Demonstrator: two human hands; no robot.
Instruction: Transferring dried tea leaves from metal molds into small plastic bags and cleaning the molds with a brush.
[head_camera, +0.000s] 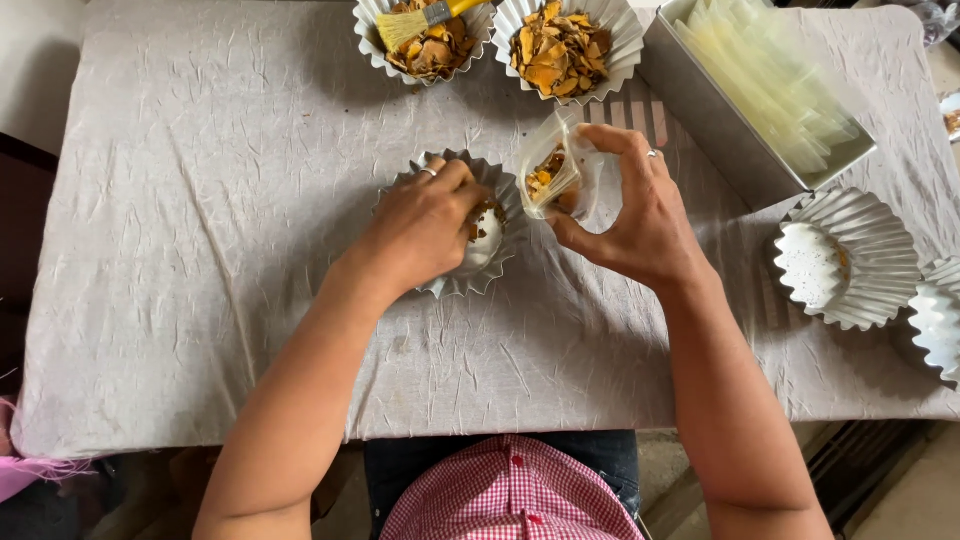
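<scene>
The right hand (640, 215) pinches the small clear bag (555, 175) open at one o'clock of the fluted tin (455, 280), where the left hand (425, 225), fingers together, should gather orange flakes (487, 212) gently.

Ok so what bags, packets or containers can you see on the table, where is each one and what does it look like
Small clear bag: in the right hand, centre, holding orange-brown flakes.
Stack of clear bags: in a rectangular metal tin, upper right.
Fluted metal cup: centre, under the left hand, nearly empty.
Two fluted cups of flakes: top edge; the left one has a yellow brush.
Empty fluted cups: right edge.
No labels, signs or screens.
</scene>
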